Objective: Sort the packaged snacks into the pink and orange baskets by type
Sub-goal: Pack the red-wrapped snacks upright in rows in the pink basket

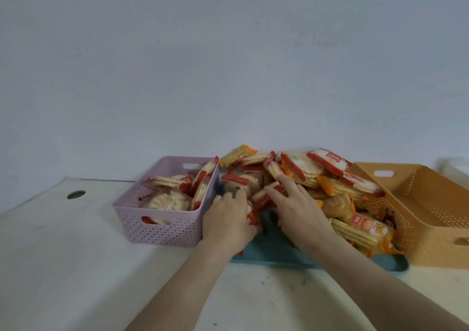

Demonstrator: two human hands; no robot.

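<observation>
The left hand [228, 219] is curled down into the heap, back to the camera, its fingers gripping a red-edged packet [253, 215]. The right hand [297, 209] lies just beside it, fingers straight and spread, resting on the pile of snack packets [337, 186] and holding nothing. The pile sits on a blue tray [279, 257]. The pink basket [162, 229] touches the tray's left side and holds red-edged packets [203, 181]. The orange basket [431, 229] stands against the tray's right side, with orange-edged packets [360, 231] leaning on its wall.
</observation>
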